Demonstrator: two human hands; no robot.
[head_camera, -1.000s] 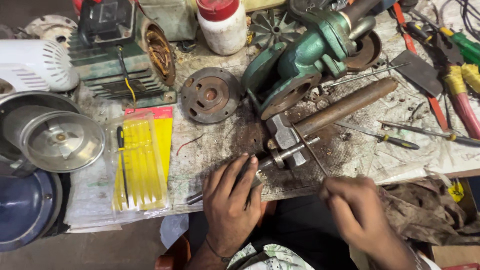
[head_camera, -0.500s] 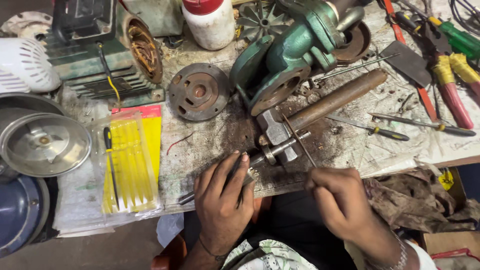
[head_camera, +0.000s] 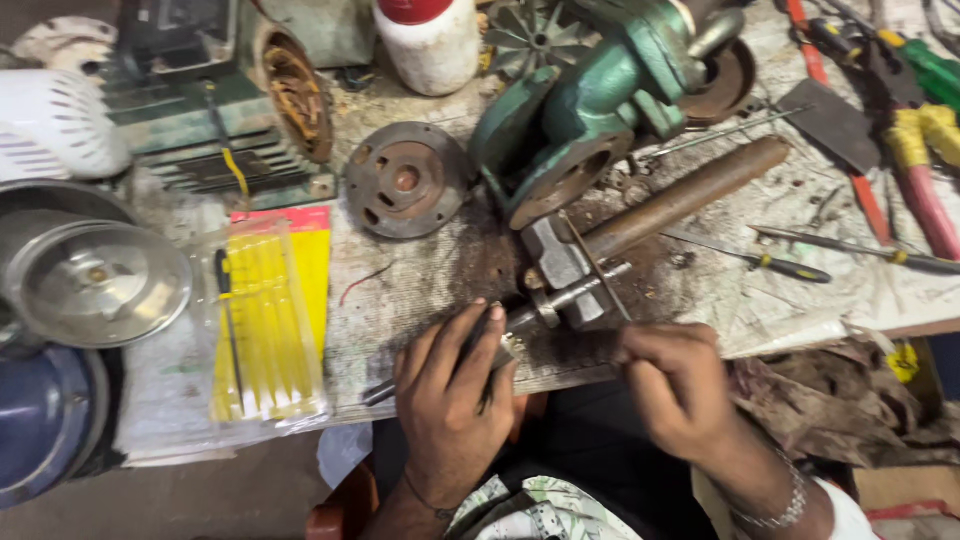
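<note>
Left hand (head_camera: 450, 400) lies flat at the near edge of the table (head_camera: 420, 290), fingers spread and pressing down on a thin metal rod (head_camera: 520, 320); the grip is a hold-down, not a closed fist. The rod runs from under the palm toward 2 o'clock and meets a grey block (head_camera: 555, 262), which touches a long rusty bar (head_camera: 690, 195) pointing on toward 2 o'clock. Right hand (head_camera: 670, 385) is curled near shut at 3 o'clock of the left; whether it pinches a small tool cannot be told.

Handling, as judged: rod and block are steel, stiff, heavy for their bulk and likely greasy, so prone to slip; best held at the rod's mid-length with the block braced against the table.

Containers: a clear packet (head_camera: 265, 320) at 9 o'clock of the left hand holds yellow sticks and one dark-handled tool; a white jar (head_camera: 430, 45) with red lid at 12 o'clock is closed, contents unseen; a steel bowl (head_camera: 95, 280) at the left edge shows only an inner disc. A green pump (head_camera: 590, 100) stands beyond the block.
</note>
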